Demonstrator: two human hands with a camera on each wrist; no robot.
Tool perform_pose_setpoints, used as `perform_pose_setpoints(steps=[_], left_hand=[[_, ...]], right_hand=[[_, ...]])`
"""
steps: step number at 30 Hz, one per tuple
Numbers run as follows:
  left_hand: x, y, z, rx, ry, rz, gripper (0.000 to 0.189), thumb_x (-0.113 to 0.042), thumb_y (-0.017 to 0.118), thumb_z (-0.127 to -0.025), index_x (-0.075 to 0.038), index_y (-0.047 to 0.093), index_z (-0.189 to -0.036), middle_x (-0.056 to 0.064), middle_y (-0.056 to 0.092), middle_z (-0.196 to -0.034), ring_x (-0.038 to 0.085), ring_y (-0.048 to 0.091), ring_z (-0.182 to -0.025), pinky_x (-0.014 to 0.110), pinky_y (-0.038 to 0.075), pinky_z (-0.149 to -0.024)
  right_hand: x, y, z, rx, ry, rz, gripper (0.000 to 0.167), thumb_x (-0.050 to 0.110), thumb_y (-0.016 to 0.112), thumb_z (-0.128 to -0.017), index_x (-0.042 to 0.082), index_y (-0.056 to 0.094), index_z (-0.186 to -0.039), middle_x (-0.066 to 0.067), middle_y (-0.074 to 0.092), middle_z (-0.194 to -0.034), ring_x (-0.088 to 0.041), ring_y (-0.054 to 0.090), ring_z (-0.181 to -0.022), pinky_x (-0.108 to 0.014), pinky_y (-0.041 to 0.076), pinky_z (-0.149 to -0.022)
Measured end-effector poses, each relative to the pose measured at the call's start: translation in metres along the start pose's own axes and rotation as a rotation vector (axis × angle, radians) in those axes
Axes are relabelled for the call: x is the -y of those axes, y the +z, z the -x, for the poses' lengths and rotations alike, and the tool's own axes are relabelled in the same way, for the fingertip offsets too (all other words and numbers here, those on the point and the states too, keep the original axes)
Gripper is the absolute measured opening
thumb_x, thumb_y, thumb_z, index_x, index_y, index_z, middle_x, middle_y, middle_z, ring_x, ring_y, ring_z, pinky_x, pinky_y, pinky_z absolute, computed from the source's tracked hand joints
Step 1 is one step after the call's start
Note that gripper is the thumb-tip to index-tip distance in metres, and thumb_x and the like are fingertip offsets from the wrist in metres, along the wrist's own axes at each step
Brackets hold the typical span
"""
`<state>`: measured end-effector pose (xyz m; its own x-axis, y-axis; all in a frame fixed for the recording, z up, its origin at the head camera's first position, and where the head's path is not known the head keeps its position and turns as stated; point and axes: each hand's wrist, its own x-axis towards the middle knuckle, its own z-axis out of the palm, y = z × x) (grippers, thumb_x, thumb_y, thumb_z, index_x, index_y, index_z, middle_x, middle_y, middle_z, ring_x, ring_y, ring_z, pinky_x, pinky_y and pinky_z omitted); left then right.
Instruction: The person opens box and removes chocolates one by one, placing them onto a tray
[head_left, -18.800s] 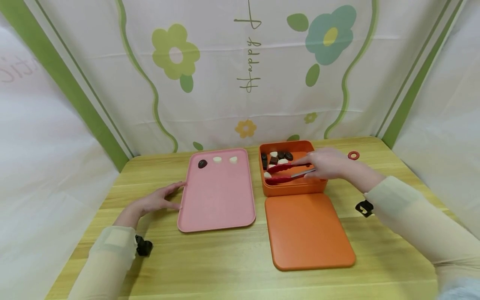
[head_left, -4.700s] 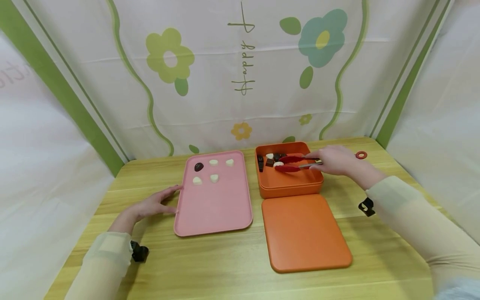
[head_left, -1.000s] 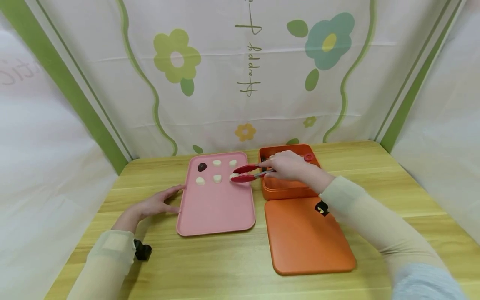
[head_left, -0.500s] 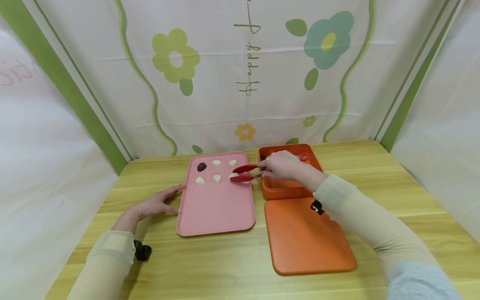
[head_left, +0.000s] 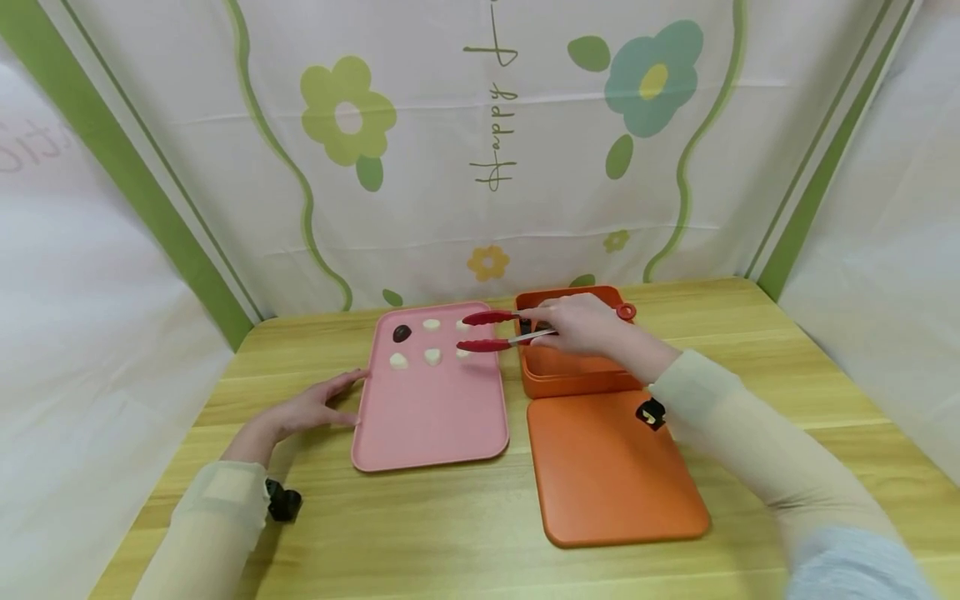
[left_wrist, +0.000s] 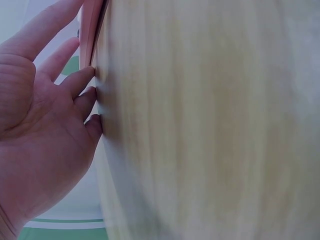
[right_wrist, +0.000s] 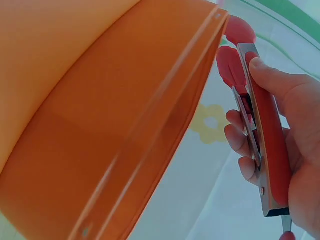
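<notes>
My right hand (head_left: 583, 325) holds a pair of red-tipped metal tongs (head_left: 486, 345). Their tips are spread above the right side of a pink tray (head_left: 431, 421), with nothing visible between them. On the tray lie a dark oval chocolate (head_left: 402, 333) and several white chocolates (head_left: 432, 357) in two rows; the tongs partly cover the two at the right. My left hand (head_left: 313, 408) touches the tray's left edge with thumb and fingers extended. In the left wrist view, the fingers (left_wrist: 80, 82) reach along the tray's side (left_wrist: 90, 32). The right wrist view shows the tongs' handle (right_wrist: 272, 145) in my grip.
An orange box (head_left: 577, 383) stands right of the tray, partly hidden by my right hand, with some dark pieces (head_left: 526, 327) in it. Its orange lid (head_left: 615, 467) lies in front of it on the wooden table (head_left: 450, 533). A printed curtain (head_left: 450, 208) hangs behind.
The tray has gained a second row of white chocolates since the earliest frame. Within the last half second the tongs spread, let go of the right-hand one and rose. My left hand stays put.
</notes>
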<state>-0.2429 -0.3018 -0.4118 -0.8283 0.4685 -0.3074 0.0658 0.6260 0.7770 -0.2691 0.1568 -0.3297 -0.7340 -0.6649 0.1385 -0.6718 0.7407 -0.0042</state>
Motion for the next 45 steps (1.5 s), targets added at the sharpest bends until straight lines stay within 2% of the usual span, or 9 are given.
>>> perform_pose_setpoints(steps=[5,11,16,20,28,34,40,43,45], left_hand=[[0.000,0.000,0.000,0.002,-0.009,0.008,0.088,-0.029,0.076,-0.086,-0.017,0.024,-0.156,0.022,0.009,-0.159,0.045,0.007,-0.143,0.064,0.009,-0.110],[0.001,-0.001,-0.001,0.006,0.003,0.005,0.087,-0.028,0.075,-0.086,-0.015,0.024,-0.156,0.023,0.008,-0.159,0.046,0.007,-0.143,0.063,0.009,-0.111],[0.001,-0.001,-0.001,0.003,0.000,0.006,0.087,-0.028,0.075,-0.086,-0.014,0.024,-0.155,0.022,0.008,-0.159,0.045,0.006,-0.143,0.062,0.009,-0.112],[0.001,0.000,-0.001,0.004,0.004,0.007,0.087,-0.028,0.075,-0.086,-0.013,0.024,-0.155,0.023,0.009,-0.159,0.045,0.006,-0.143,0.062,0.009,-0.112],[0.000,0.000,0.000,0.004,0.010,0.017,0.087,-0.026,0.075,-0.087,-0.013,0.024,-0.155,0.022,0.008,-0.159,0.044,0.006,-0.144,0.060,0.009,-0.112],[0.001,0.000,-0.001,0.004,0.014,0.005,0.086,-0.027,0.075,-0.087,-0.014,0.024,-0.156,0.023,0.008,-0.159,0.045,0.006,-0.143,0.061,0.009,-0.112],[0.002,0.000,-0.002,0.005,0.013,-0.009,0.086,-0.027,0.074,-0.087,-0.014,0.024,-0.156,0.024,0.009,-0.159,0.046,0.007,-0.143,0.063,0.009,-0.111],[0.001,0.000,-0.001,0.002,0.012,-0.007,0.086,-0.027,0.074,-0.087,-0.014,0.024,-0.155,0.023,0.009,-0.159,0.046,0.007,-0.143,0.063,0.009,-0.111],[0.001,0.000,-0.001,0.001,0.011,-0.004,0.086,-0.027,0.075,-0.087,-0.014,0.024,-0.155,0.023,0.009,-0.159,0.045,0.007,-0.143,0.062,0.010,-0.111]], right_hand=[[-0.004,-0.007,0.012,-0.036,-0.007,0.014,0.049,0.040,0.070,-0.090,0.021,0.062,-0.134,-0.001,0.069,-0.109,-0.018,0.063,-0.080,-0.034,0.050,-0.061],[-0.009,-0.014,0.025,-0.072,-0.019,0.021,0.050,0.043,0.068,-0.090,0.022,0.061,-0.135,0.001,0.069,-0.102,-0.018,0.060,-0.073,-0.036,0.049,-0.061],[-0.013,-0.019,0.039,-0.052,0.018,-0.008,0.050,0.038,0.070,-0.090,0.017,0.061,-0.134,-0.005,0.069,-0.111,-0.020,0.059,-0.074,-0.038,0.049,-0.064],[-0.018,-0.021,0.048,-0.040,0.048,-0.012,0.050,0.035,0.071,-0.089,0.015,0.061,-0.134,-0.008,0.067,-0.116,-0.019,0.060,-0.071,-0.037,0.049,-0.060],[-0.035,-0.024,0.067,-0.060,0.093,-0.020,0.048,0.031,0.071,-0.090,0.013,0.061,-0.133,-0.014,0.065,-0.123,-0.024,0.067,-0.086,-0.042,0.053,-0.067],[-0.047,-0.024,0.078,-0.034,0.127,-0.010,0.049,0.031,0.072,-0.089,0.013,0.062,-0.133,-0.012,0.068,-0.113,-0.019,0.060,-0.070,-0.035,0.047,-0.058],[-0.053,-0.021,0.086,-0.011,0.134,0.005,0.046,0.031,0.074,-0.087,0.013,0.065,-0.128,-0.012,0.069,-0.107,-0.017,0.055,-0.062,-0.034,0.045,-0.054],[-0.056,-0.017,0.087,0.005,0.144,0.010,0.047,0.032,0.075,-0.086,0.016,0.065,-0.129,-0.007,0.069,-0.094,-0.015,0.049,-0.056,-0.033,0.040,-0.050],[-0.058,-0.014,0.086,0.012,0.143,0.010,0.048,0.031,0.075,-0.085,0.017,0.065,-0.130,-0.006,0.068,-0.092,-0.014,0.047,-0.055,-0.032,0.038,-0.048]])
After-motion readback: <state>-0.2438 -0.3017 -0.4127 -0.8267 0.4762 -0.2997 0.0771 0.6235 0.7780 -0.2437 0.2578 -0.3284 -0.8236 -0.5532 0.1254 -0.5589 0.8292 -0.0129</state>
